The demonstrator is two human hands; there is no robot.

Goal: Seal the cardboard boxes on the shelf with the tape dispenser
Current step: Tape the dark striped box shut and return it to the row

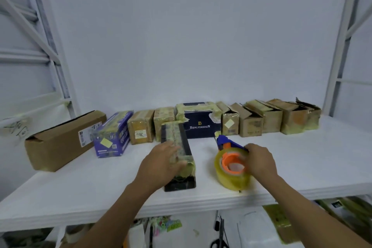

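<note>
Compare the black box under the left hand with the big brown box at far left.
The black box carries yellowish tape along its top and near end; the brown box shows mostly bare cardboard and a white label. The black box lies out front under the left hand; the brown box lies untouched. The brown box looks bulkier than the black box. Both are long and lie flat on the shelf.

Plain white wall [181, 36] behind a white shelf [80, 197] (grey metal uprights [340, 56] either side)
</note>
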